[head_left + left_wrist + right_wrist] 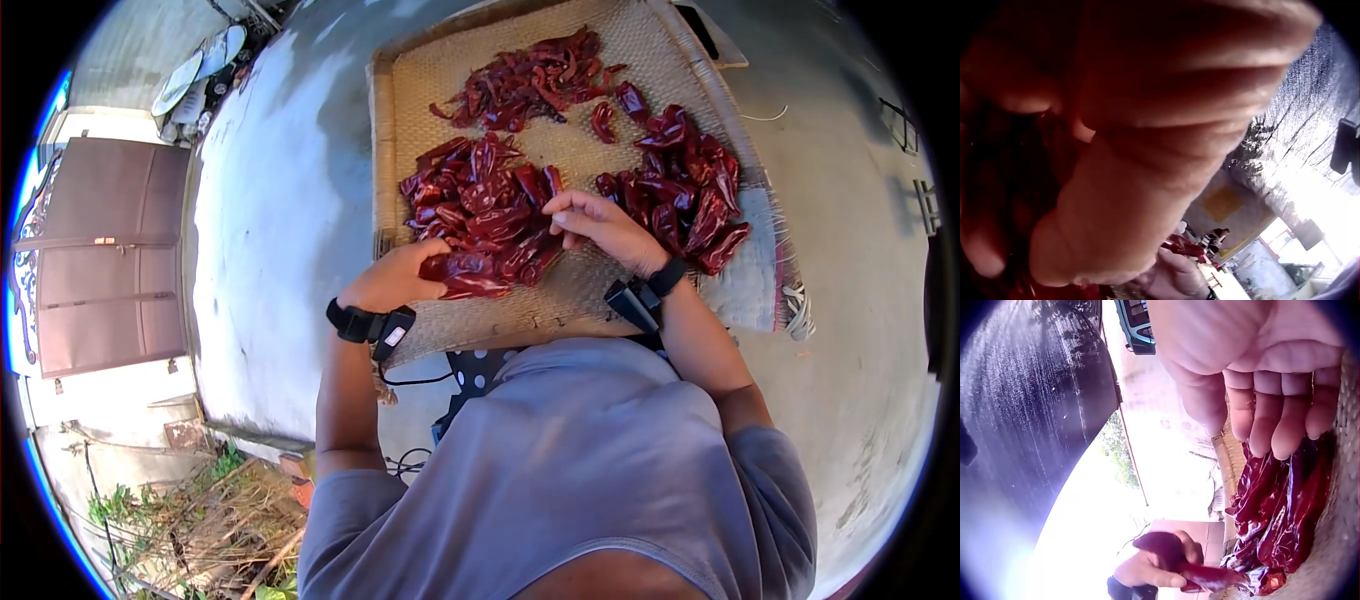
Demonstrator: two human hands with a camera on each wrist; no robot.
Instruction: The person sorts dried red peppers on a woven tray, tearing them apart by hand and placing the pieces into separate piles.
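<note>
In the head view my left hand [395, 280] grips a large dried red chili pepper [468, 270] at the near-left edge of the middle pile. The right wrist view shows the same pepper [1163, 547] between that hand's thumb and fingers. My right hand [605, 228] is over the right side of the middle pile of chili peppers [490, 195], its fingers loosely bent with nothing in them. Its fingertips [1282, 447] overlap the glossy peppers in the right wrist view. In the left wrist view, my palm and thumb hide most of the pepper.
The peppers lie on a woven mat tray [430, 90] with a raised rim. Another pile of large peppers [690, 190] lies on the right, and a pile of smaller, shrivelled ones [540, 80] at the far side. A whitish cloth [745, 285] sticks out at the right corner.
</note>
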